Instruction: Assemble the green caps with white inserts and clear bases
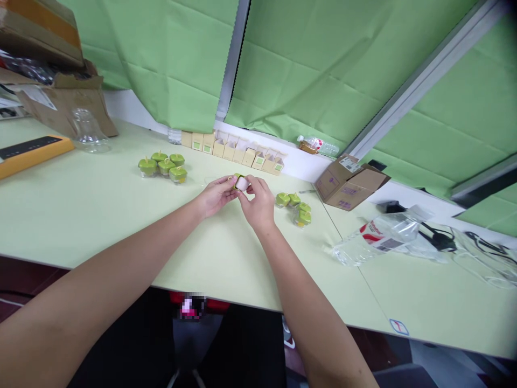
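Observation:
Over the middle of the table, my left hand (216, 197) is closed on a small green lid (237, 176), its underside turned toward me. A pale, rounded-square piece (242, 184) shows inside the lid's rim. From the other side, my right hand (259, 203) pinches at the pale piece with thumb and fingers; whether it is loose or seated cannot be told. To the left stands a cluster of small clear jars with green, stemmed lids (166, 166). A second group of green-lidded jars (294, 200) is to the right of my right hand.
A row of small open cardboard boxes (230, 149) lines the back. At right are a carton (348, 184), a large clear plastic bottle (377, 237) and cables. A bottle (319, 146) lies on the ledge. Left are an orange-black device (34, 151), clear bottle (89, 132) and cardboard box (64, 105).

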Available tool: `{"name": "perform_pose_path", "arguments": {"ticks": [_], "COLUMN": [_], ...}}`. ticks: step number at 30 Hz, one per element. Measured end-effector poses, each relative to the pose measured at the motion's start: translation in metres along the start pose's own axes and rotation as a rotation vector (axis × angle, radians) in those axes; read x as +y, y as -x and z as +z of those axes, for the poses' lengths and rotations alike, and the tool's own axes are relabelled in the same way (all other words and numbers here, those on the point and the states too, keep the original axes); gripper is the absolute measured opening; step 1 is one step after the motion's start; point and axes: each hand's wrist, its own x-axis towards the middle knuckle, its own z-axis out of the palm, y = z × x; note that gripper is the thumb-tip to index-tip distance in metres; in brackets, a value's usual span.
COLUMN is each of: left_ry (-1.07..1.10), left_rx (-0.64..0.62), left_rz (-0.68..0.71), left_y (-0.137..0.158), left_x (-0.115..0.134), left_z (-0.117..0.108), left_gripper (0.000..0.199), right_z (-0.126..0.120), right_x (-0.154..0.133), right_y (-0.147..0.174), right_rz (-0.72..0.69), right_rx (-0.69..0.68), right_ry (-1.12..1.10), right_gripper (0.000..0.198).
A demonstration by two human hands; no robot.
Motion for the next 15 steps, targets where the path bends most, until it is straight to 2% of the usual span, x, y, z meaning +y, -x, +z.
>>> {"name": "perform_pose_path", "arguments": {"ticks": [6, 15], "left_ry": [-0.023, 0.008], "left_rx": [0.001, 0.002], "left_rz": [0.012, 0.004], "left_y": [0.0017, -0.0001], "left_x": [0.0006, 0.0010], "left_z": [0.0019, 0.0014], "left_gripper": [0.028, 0.027], "right_z": [0.0009, 0.0068], "right_x": [0.0013, 0.0017], "right_y": [0.0009, 0.0035], "right_rz": [0.010, 0.018], "right_rx": [-0.023, 0.025], "right_ry": [0.011, 0.010], "right_gripper": [0.030, 0.036]}}
